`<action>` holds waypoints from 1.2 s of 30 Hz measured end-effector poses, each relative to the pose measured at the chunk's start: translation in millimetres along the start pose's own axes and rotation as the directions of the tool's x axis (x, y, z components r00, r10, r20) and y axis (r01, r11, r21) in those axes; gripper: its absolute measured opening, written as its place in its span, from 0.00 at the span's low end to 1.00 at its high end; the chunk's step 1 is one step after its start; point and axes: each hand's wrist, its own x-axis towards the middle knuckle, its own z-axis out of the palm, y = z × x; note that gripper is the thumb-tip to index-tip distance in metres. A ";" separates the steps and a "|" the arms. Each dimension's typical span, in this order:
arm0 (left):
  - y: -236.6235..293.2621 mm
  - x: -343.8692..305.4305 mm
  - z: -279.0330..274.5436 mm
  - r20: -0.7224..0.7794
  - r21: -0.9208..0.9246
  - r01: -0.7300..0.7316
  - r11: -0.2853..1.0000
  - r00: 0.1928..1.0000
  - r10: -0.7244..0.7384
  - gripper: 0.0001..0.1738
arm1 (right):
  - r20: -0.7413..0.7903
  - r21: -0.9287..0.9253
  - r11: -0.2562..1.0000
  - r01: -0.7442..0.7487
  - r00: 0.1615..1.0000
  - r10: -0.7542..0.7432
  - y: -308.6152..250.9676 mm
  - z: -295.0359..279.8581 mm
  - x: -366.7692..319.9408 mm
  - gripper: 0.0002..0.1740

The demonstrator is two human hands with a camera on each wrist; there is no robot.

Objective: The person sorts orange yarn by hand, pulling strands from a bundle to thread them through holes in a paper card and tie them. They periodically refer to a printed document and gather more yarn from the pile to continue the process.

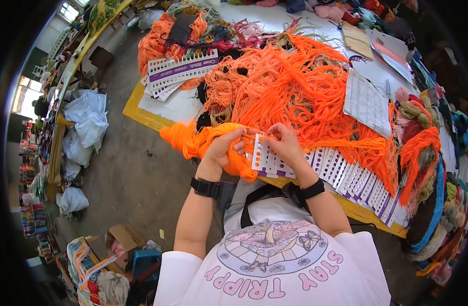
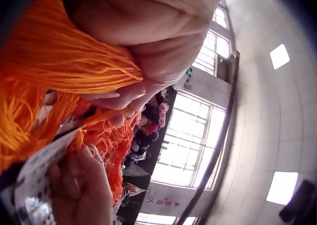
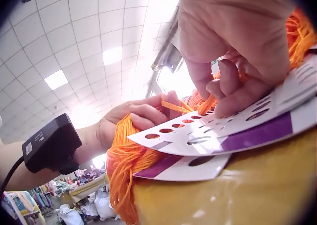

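My left hand (image 1: 224, 149) grips a bright orange skein of thread (image 1: 185, 136), whose loops hang below the palm in the right wrist view. A few orange strands (image 3: 176, 106) run from the left fingertips across to my right hand (image 1: 287, 147). Its thumb and fingers pinch the thread right at the row of holes in a white punched card (image 3: 198, 136) with a purple band. That card lies over another at the yellow table edge (image 3: 208, 195). In the left wrist view, the skein (image 2: 64, 51) fills much of the left side, partly hiding the left fingers.
A big heap of orange thread (image 1: 274, 92) covers the table ahead. Overlapping punched cards (image 1: 346, 176) line the front edge; more cards (image 1: 180, 69) lie at left. A printed sheet (image 1: 367, 104) rests on the heap. Coloured skeins (image 1: 422, 137) hang at right; white bags (image 1: 86, 120) sit at left.
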 end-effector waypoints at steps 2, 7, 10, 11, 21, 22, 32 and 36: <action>-3.8 -1.5 8.2 0.073 0.136 -0.007 0.991 0.997 -0.003 0.10 | -0.048 -0.059 0.982 0.179 0.982 -0.182 -7.9 6.3 -9.2 0.08; -12.0 6.5 -1.8 0.119 0.770 -0.073 0.634 0.992 -0.029 0.12 | 0.000 -0.301 0.849 0.434 0.890 -0.455 4.2 10.0 -4.6 0.06; -5.1 3.5 7.2 0.023 0.730 -0.072 0.679 0.996 0.080 0.10 | -0.036 -0.268 0.879 0.395 0.907 -0.419 8.2 6.2 1.6 0.06; -3.0 3.7 1.7 -0.082 0.645 -0.053 0.763 0.987 0.137 0.09 | -0.069 -0.163 0.940 0.301 0.947 -0.315 5.9 7.2 1.8 0.06; 69.4 -17.9 -82.8 -0.214 0.604 -0.512 0.611 0.633 0.743 0.11 | -0.076 -0.190 0.975 0.115 0.988 -0.132 -6.9 7.1 6.3 0.05; 49.3 -8.0 -69.2 -0.131 0.751 -0.454 0.480 0.610 0.782 0.12 | -0.063 -0.258 0.961 0.103 0.990 -0.123 -9.0 6.9 6.7 0.06; -16.7 5.9 -23.8 0.306 0.952 -0.242 -0.188 0.720 0.623 0.15 | 0.027 -0.520 0.777 0.355 0.916 -0.400 -5.7 12.2 5.1 0.07; -14.3 9.8 -37.0 0.291 0.956 -0.223 -0.189 0.784 0.549 0.16 | -0.081 -0.322 0.909 0.266 0.949 -0.306 4.1 13.4 2.7 0.07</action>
